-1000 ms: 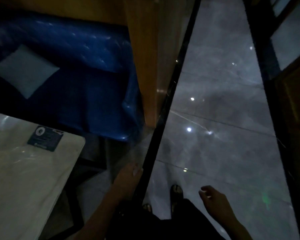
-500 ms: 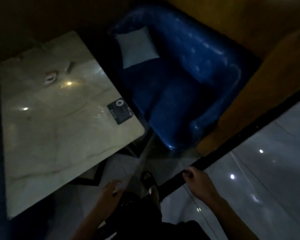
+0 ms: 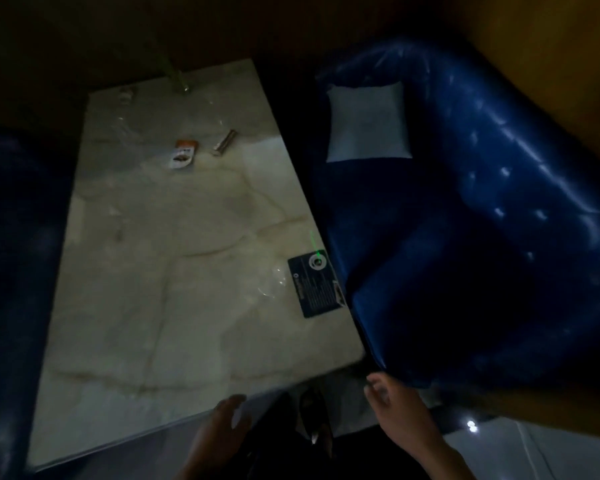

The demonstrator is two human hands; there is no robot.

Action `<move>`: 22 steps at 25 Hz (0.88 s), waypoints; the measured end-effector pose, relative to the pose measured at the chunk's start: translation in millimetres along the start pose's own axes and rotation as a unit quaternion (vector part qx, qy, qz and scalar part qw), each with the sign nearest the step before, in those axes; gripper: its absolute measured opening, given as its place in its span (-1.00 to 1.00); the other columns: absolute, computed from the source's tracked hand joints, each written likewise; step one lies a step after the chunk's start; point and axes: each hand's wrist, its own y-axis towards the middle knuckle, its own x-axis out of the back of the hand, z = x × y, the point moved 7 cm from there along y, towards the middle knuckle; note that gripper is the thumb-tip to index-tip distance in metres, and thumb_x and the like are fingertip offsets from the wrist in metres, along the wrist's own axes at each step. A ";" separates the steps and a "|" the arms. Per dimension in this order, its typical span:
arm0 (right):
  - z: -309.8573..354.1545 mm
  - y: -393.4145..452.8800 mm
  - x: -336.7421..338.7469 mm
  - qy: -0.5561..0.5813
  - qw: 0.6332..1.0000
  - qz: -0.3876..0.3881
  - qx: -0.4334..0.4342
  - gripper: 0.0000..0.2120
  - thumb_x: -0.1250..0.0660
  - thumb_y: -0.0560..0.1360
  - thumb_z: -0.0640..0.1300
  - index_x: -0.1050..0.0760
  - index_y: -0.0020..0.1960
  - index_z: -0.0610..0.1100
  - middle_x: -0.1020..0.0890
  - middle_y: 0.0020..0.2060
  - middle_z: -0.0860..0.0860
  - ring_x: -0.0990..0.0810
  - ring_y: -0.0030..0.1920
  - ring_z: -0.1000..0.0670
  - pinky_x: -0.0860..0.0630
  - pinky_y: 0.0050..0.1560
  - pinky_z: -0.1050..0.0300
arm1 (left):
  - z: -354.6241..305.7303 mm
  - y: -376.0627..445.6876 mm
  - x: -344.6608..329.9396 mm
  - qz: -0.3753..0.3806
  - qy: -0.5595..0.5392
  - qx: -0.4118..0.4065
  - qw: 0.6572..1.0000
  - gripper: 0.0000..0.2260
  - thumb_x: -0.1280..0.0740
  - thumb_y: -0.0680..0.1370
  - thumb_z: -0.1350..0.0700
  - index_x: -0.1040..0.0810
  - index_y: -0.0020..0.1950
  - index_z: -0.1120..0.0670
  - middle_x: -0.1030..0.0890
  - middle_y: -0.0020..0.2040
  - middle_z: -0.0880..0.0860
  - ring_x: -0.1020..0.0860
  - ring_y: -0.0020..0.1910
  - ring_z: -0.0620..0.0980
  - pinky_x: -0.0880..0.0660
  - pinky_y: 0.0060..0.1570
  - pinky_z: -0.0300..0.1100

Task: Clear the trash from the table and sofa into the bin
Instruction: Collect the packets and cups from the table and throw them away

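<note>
Dim light covers a lounge corner seen from above, with a pale marble table (image 3: pixel 160 289) filling the left and middle of the view. At the far left edge a dark blue seat (image 3: pixel 11 271) runs along the table's side, mostly lost in shadow. On the far part of the tabletop lies a crumpled orange-and-white wrapper (image 3: pixel 183 154), and just to its right, apart from it, a small silvery tube-shaped piece of litter (image 3: pixel 224 143) lies at a slant. Near the table's right edge a dark printed card (image 3: pixel 316 284) lies flat, with a green dot of light on it. The left hand (image 3: pixel 222 424) hangs over the table's near corner, fingers loosely spread and holding nothing. Between the hands a dark shoe (image 3: pixel 314 410) stands on the floor. The right hand (image 3: pixel 395 403) is raised just beside the front edge of the blue sofa (image 3: pixel 482 209), fingers lightly curled and slack, gripping nothing. A pale square cushion (image 3: pixel 366 123) rests on the sofa's seat against the backrest. Behind the sofa, at the far right, stands an orange-brown wooden wall (image 3: pixel 551 46).
</note>
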 end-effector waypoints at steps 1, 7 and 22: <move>3.1 6.8 1.5 -0.007 1.000 0.001 -0.004 -0.75 -0.27 0.56 0.12 -0.52 0.19 0.08 -0.62 0.00 0.17 -0.61 0.04 0.14 -0.53 0.10 0.17 | -12.6 5.3 4.5 -0.008 -0.001 -0.021 1.000 -0.65 -0.41 0.51 0.10 -0.55 0.29 0.11 -0.63 0.18 -0.09 -0.58 0.09 -0.20 -0.42 0.06 -0.39; 35.6 57.5 14.8 -0.061 0.997 0.039 0.011 -0.74 -0.28 0.54 0.13 -0.54 0.19 0.10 -0.66 0.06 0.18 -0.60 0.02 0.18 -0.49 0.03 0.26 | -61.4 43.5 11.7 -0.009 -0.026 -0.013 1.000 -0.65 -0.38 0.53 0.04 -0.52 0.30 0.05 -0.60 0.21 0.06 -0.60 0.14 0.02 -0.52 0.15 -0.14; 131.9 180.6 1.2 -0.434 0.864 0.161 0.198 -0.31 -0.11 0.57 0.15 0.02 0.60 -0.04 0.21 0.60 -0.11 0.19 0.59 -0.19 0.00 0.53 -0.24 | -204.7 132.4 53.7 -0.142 0.172 -0.038 0.974 -0.26 -0.31 0.48 -0.21 0.05 0.53 -0.22 0.00 0.59 0.12 -0.07 0.55 0.26 -0.33 0.39 0.13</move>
